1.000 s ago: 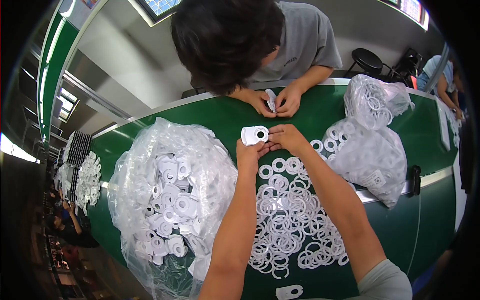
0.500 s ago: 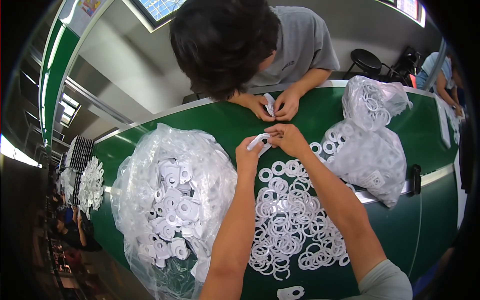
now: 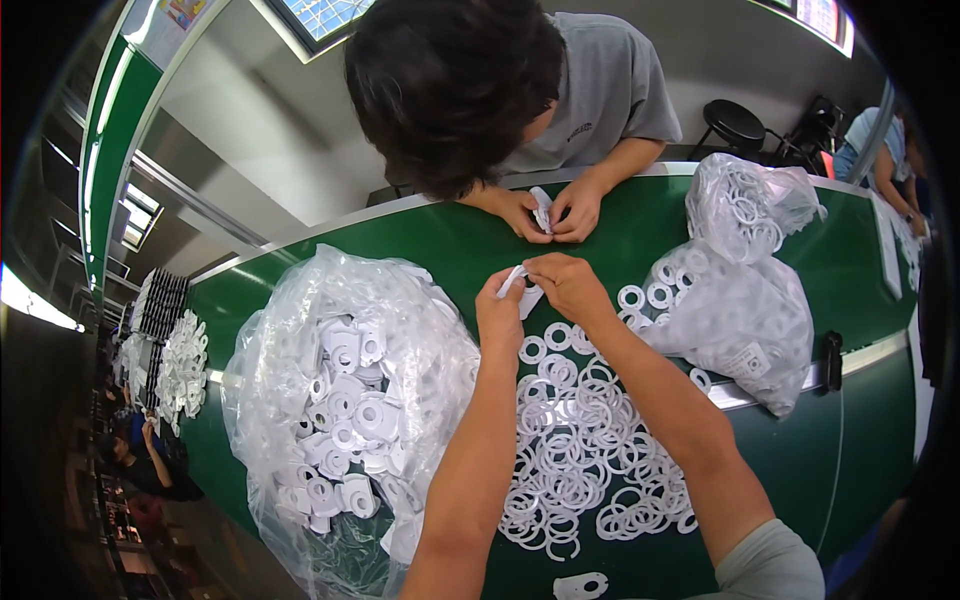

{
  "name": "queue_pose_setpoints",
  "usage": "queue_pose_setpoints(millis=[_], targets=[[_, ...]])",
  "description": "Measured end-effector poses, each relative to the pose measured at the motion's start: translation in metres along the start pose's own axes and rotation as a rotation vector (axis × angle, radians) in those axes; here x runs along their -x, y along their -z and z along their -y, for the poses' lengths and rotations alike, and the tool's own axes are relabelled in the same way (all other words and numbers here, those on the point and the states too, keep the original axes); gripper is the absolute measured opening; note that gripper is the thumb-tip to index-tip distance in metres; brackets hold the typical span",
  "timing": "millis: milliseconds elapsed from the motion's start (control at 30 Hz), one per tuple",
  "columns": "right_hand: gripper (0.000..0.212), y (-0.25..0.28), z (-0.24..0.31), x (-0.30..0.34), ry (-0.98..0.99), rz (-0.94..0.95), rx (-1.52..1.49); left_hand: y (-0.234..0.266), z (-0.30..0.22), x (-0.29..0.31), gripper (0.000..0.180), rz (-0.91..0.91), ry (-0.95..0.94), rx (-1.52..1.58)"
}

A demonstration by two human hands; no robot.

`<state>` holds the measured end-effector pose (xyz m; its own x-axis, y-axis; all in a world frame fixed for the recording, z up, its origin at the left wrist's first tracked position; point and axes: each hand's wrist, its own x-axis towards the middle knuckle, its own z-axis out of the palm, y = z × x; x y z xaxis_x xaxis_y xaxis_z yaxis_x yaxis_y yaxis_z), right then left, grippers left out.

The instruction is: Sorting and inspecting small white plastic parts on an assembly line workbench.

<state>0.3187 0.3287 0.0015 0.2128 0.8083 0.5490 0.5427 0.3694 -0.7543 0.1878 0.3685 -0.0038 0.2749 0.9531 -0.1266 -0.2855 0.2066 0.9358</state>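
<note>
Both hands (image 3: 499, 312) (image 3: 574, 288) now hold the white piece (image 3: 531, 299) tilted, earlier face-up.

Dark print (image 3: 580, 131) on a grey shirt (image 3: 618, 85) and a white label (image 3: 749, 361) on a plastic bag (image 3: 775, 310) seem unreadable.

Rings (image 3: 590, 440) on tbl (image 3: 770, 470), bag L (image 3: 430, 340), bags behind R (image 3: 745, 320)

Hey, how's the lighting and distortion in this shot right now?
Head view: fisheye distortion bows the green table along its far edge, and corners go dark; head view: the lamp at far left is blown out, the large clear bag glints.
</note>
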Motion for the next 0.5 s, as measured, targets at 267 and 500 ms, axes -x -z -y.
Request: queue_pose_setpoints(millis=[267,500], targets=[[0.016,0.000,0.015,-0.006,-0.124,0.002,-0.022,0.002,-0.003,-0.002,0.020,-0.059,0.064,0.132],[0.021,0.001,0.007,-0.008,-0.498,0.069,-0.121,-0.001,-0.001,0.000,0.017,-0.143,-0.018,-0.174]])
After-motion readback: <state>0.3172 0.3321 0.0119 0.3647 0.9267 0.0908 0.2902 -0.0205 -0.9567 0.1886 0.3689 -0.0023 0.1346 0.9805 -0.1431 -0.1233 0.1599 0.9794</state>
